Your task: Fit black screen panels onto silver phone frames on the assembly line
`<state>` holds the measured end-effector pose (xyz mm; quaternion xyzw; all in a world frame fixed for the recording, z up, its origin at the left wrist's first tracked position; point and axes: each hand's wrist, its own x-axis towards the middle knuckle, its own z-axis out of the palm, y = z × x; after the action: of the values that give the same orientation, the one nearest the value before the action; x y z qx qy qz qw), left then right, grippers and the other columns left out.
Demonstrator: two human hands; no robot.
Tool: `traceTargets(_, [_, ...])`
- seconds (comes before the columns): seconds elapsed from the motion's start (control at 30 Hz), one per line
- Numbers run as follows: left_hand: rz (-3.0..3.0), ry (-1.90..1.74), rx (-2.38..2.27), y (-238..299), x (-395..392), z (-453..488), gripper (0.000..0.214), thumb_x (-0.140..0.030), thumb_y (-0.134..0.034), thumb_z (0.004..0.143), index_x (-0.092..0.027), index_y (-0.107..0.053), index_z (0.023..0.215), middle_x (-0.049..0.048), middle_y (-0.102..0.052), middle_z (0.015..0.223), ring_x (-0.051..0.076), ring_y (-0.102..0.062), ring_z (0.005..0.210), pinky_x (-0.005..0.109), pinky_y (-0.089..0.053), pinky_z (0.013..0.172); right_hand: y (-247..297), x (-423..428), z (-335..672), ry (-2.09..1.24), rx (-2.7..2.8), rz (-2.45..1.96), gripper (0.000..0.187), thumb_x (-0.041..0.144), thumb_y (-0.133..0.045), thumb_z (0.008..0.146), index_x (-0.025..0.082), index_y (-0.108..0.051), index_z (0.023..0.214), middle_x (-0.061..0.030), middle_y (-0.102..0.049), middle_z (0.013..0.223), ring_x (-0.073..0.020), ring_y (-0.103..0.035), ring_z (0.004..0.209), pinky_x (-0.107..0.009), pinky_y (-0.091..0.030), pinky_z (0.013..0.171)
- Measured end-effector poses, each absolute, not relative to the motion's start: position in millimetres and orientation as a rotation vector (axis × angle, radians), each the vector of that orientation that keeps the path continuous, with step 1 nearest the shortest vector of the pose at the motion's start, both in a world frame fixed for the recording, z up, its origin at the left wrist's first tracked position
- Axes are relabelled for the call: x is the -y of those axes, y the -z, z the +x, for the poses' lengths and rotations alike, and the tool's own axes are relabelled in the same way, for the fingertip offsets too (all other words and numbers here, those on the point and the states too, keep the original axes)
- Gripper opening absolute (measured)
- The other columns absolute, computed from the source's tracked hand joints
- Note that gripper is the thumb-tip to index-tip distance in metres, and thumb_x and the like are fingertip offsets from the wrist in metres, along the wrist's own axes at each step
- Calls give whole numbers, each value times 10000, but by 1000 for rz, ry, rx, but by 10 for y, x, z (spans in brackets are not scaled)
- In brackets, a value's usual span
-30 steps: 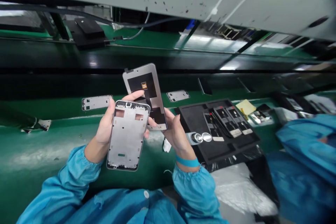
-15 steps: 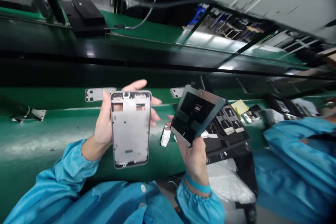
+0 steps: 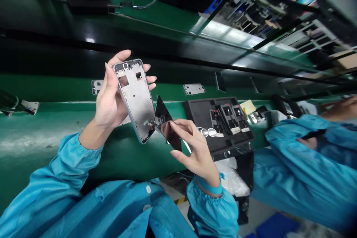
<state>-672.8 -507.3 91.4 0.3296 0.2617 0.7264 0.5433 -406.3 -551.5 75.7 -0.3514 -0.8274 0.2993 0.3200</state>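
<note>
Above the green worktop (image 3: 33, 145), the left grip (image 3: 108, 104) is clasping a silver metal frame (image 3: 136, 100). The right grip (image 3: 195, 152) is holding an unjoined black glass panel (image 3: 163, 119).

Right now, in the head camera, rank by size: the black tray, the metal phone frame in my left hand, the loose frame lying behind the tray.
Black tray, metal phone frame, loose frame. Nearness to the camera inflates the held frame.

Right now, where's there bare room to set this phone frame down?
Bare green workbench stretches left of your left hand, below the white tag. A smaller green patch lies below the metal phone frame, between that hand and your right hand holding the glass panel. Rightward is crowded: the black tray of fixtures, with a yellow note beyond.
</note>
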Motion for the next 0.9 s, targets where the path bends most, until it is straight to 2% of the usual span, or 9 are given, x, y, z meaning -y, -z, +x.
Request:
traceTargets(0.17, [836, -1723, -541, -894, 5085, -6729, 527, -694, -557, 1061, -269, -578, 1371, 85, -775, 1248, 290, -819, 1092, 534, -660, 1022, -763, 5467, -4131, -802, 2202, -914, 585, 471, -777, 992, 378, -650, 1556, -120, -644, 1366, -331, -677, 1260, -554, -613, 1087])
traceTargets(0.3, [887, -1690, -534, -885, 5086, -6749, 515, -686, -635, 1026, -277, -583, 1336, 80, -767, 1259, 291, -818, 1097, 511, -674, 996, -739, 5436, -4242, -835, 2171, -905, 584, 542, -764, 985, 367, -672, 1535, -113, -664, 1354, -332, -677, 1265, -576, -599, 1107])
traceTargets(0.4, [912, -1683, -549, -906, 5086, -6796, 501, -698, -649, 1011, -299, -595, 1309, 66, -764, 1258, 296, -811, 1118, 493, -679, 980, -738, 5438, -4234, -854, 2130, -894, 587, 581, -746, 987, 364, -677, 1528, -109, -682, 1335, -330, -681, 1246, -577, -603, 1090])
traceTargets(0.53, [912, -1658, -591, -947, 5087, -6857, 431, -679, -677, 1002, -338, -626, 1261, 33, -761, 1261, 315, -795, 1155, 540, -660, 1016, -775, 5458, -4110, -826, 2117, -920, 570, 577, -748, 986, 354, -699, 1508, -117, -701, 1308, -330, -699, 1190, -565, -622, 1039])
traceTargets(0.63, [929, -1665, -584, -923, 5072, -6858, 446, -686, -671, 1004, -326, -623, 1263, 38, -762, 1256, 317, -799, 1139, 535, -665, 994, -802, 5440, -4083, -812, 2161, -897, 575, 549, -756, 993, 356, -678, 1530, -116, -699, 1308, -325, -694, 1208, -544, -623, 1039])
traceTargets(0.73, [972, -1691, -522, -860, 5052, -6835, 463, -668, -679, 1012, -273, -609, 1243, 50, -772, 1229, 291, -817, 1058, 486, -689, 918, -771, 5403, -4182, -847, 2163, -836, 597, 541, -758, 1001, 370, -642, 1561, -108, -684, 1315, -311, -683, 1230, -532, -616, 1062])
traceTargets(0.9, [1145, -1616, -559, -790, 5041, -6831, 384, -563, -731, 1020, -261, -614, 1225, 35, -773, 1265, 220, -808, 979, 268, -648, 683, -538, 5419, -4492, -968, 1922, -866, 791, 690, -727, 969, 355, -522, 1656, -101, -657, 1259, -280, -700, 1155, -499, -648, 1019])
